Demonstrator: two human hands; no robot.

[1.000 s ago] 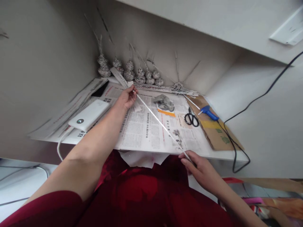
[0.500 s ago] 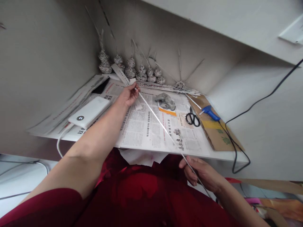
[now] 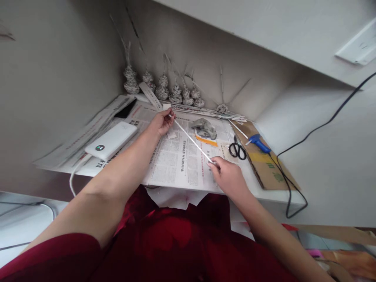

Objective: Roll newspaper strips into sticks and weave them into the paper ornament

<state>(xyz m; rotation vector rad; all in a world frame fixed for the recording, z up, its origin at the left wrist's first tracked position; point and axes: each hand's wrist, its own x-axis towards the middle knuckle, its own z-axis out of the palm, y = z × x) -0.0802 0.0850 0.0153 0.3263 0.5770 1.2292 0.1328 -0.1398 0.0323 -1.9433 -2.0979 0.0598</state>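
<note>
A thin white rolled paper stick (image 3: 192,140) slants over the newspaper-covered table between my two hands. My left hand (image 3: 165,121) pinches its upper end, where a flat paper strip (image 3: 150,95) with printing sticks out behind the fingers. Closer to the table's front edge, my right hand (image 3: 227,172) has its fingers closed round the lower end. Right of the stick lies a grey crumpled cloth-like piece (image 3: 205,128) with an orange-edged card (image 3: 207,141) under it. Black-handled scissors (image 3: 237,149) rest further right.
Several woven paper gourds (image 3: 176,94) line the back wall, behind a bundle of paper sticks (image 3: 205,111). A white power bank (image 3: 111,140) with a cable sits at left. At right, a blue glue gun (image 3: 258,143) lies on cardboard (image 3: 264,164), its black cord hanging over the edge.
My right hand has moved up and left from below the table's edge, going from loosely open to closed on the paper stick. My left hand has stayed nearly in place, still holding it.
</note>
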